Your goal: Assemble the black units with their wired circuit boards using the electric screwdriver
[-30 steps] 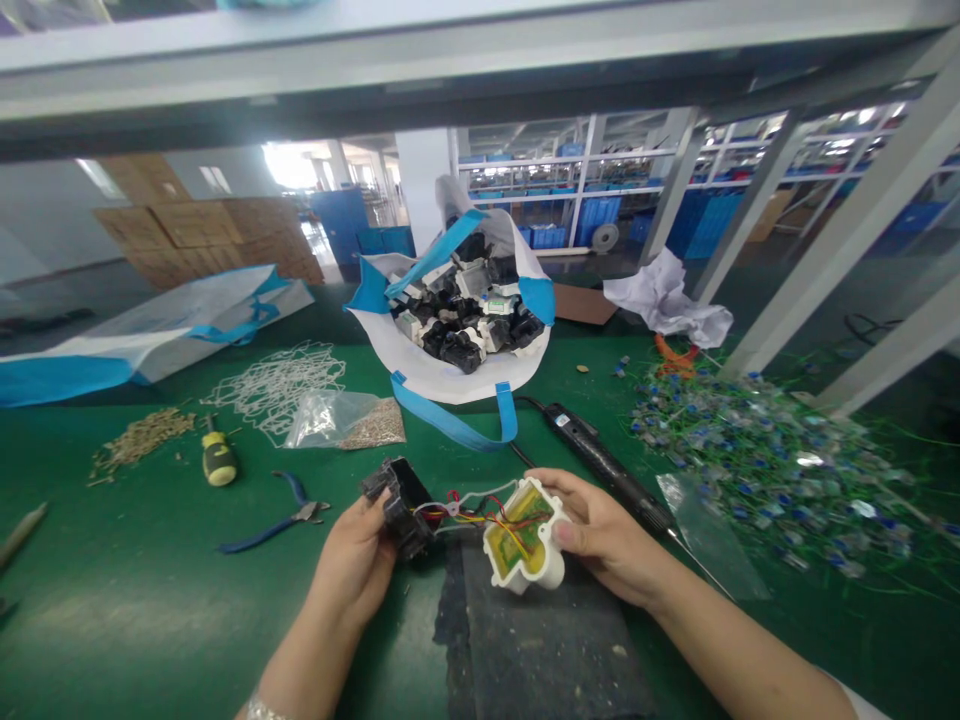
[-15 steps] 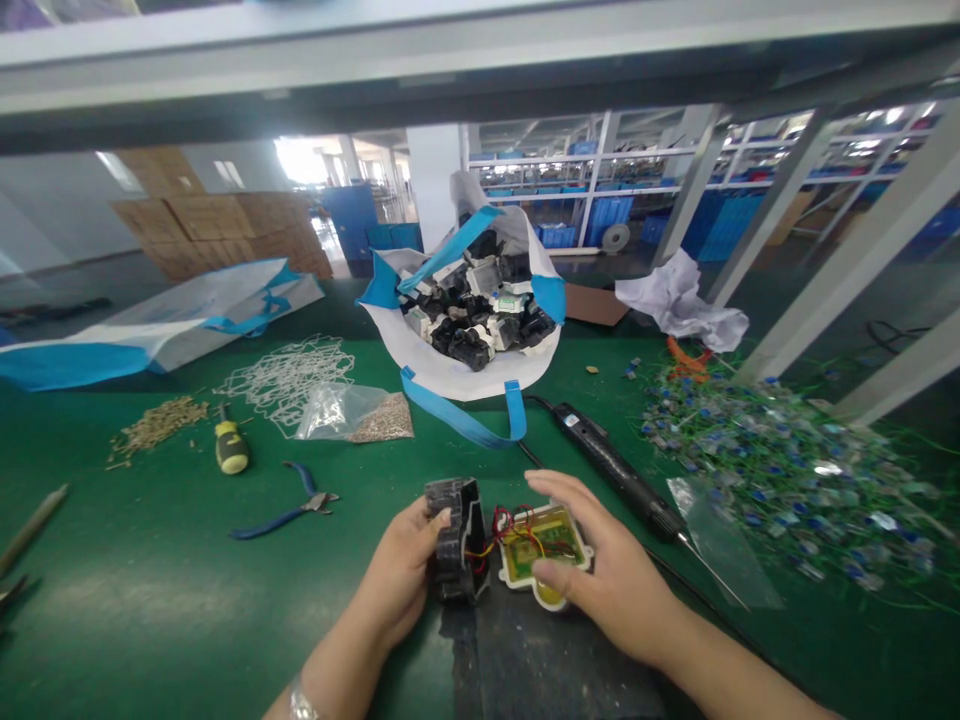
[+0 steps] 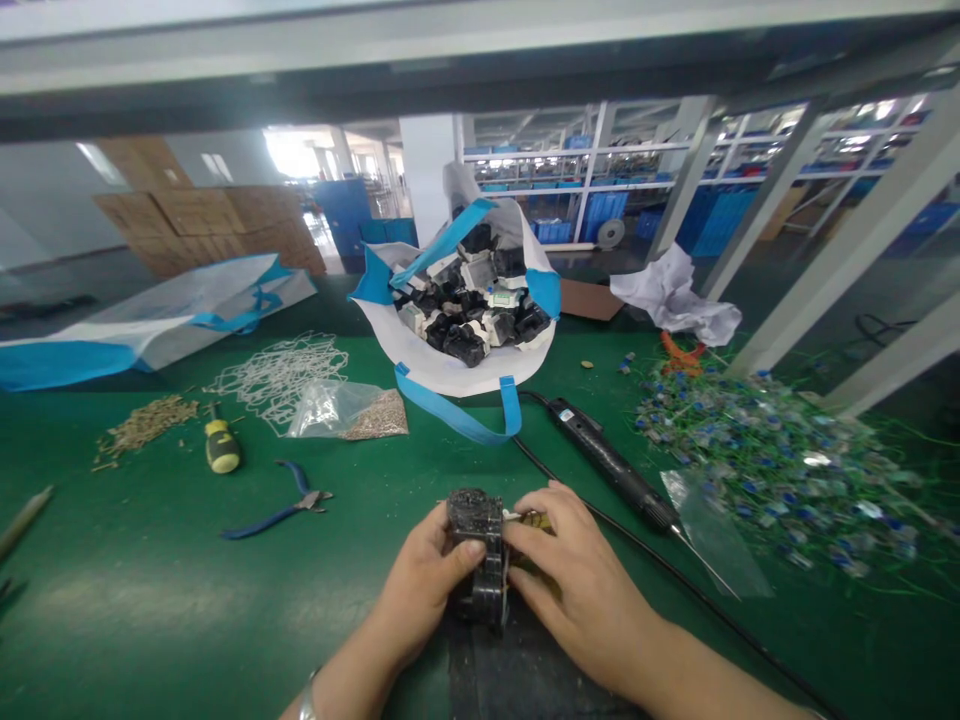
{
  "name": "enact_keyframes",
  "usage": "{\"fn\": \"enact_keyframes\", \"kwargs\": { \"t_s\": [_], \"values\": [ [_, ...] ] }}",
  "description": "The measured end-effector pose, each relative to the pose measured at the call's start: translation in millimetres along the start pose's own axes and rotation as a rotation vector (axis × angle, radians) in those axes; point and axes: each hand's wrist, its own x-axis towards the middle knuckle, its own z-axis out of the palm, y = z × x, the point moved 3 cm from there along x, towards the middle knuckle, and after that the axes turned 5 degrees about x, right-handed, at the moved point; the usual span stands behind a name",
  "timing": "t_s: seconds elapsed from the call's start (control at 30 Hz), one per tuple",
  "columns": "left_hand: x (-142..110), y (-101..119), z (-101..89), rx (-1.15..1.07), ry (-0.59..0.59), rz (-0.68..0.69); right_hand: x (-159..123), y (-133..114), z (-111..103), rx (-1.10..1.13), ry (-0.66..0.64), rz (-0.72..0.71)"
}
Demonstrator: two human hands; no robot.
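Note:
My left hand (image 3: 420, 585) is closed around a black plastic housing (image 3: 475, 512), its thumb across the front. Against the housing's right side, my right hand (image 3: 581, 575) grips a white-rimmed circuit board unit (image 3: 537, 521). Fingers cover most of that unit, and the wires between the two parts are hidden. Both parts are held over a black mat (image 3: 547, 665) on the green table. A black electric screwdriver (image 3: 611, 462) lies beyond my right hand. Blue-handled cutting pliers (image 3: 289, 505) rest to the left.
A white and blue bag (image 3: 450, 375) full of black and white housings stands behind. Leftward lie a yellow-black screwdriver (image 3: 222, 448), a pile of screws (image 3: 146, 428) and a plastic bag of small parts (image 3: 379, 415). Green-wired pieces (image 3: 787, 470) cover the right, near metal posts (image 3: 780, 225).
My right hand has turned the circuit board unit up on edge and brought it against the black housing. The open gap with red and yellow wires no longer shows.

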Motion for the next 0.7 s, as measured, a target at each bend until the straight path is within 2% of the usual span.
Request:
{"fn": "enact_keyframes", "kwargs": {
  "t_s": [0.13,0.23,0.33,0.4,0.47,0.53,0.6,0.7],
  "values": [
    [0.7,0.1,-2.8,-0.013,0.033,-0.004,2.0,-0.9,-4.4,0.166,0.015,-0.019],
    [3.1,-3.2,-11.8,-0.09,0.145,-0.043,3.2,5.9,-7.5,0.532,0.045,0.121],
    [5.5,-5.0,-19.9,-0.148,0.266,-0.078,3.7,11.4,-5.6,0.935,0.019,0.236],
    [6.4,-4.4,-22.1,-0.173,0.313,-0.087,3.8,13.1,-4.7,1.046,0.002,0.253],
    [6.7,-3.4,-22.7,-0.183,0.344,-0.099,3.5,15.1,-5.9,1.002,0.011,0.267],
    [6.8,-2.8,-22.7,-0.19,0.358,-0.116,3.5,15.8,-9.2,0.841,0.014,0.233],
    [7.2,-2.4,-22.6,-0.194,0.351,-0.127,3.9,13.8,-12.6,0.596,-0.016,0.131],
    [8.0,-2.1,-22.9,-0.203,0.335,-0.153,4.0,8.2,-12.6,0.168,-0.086,-0.101]
  ]
}}
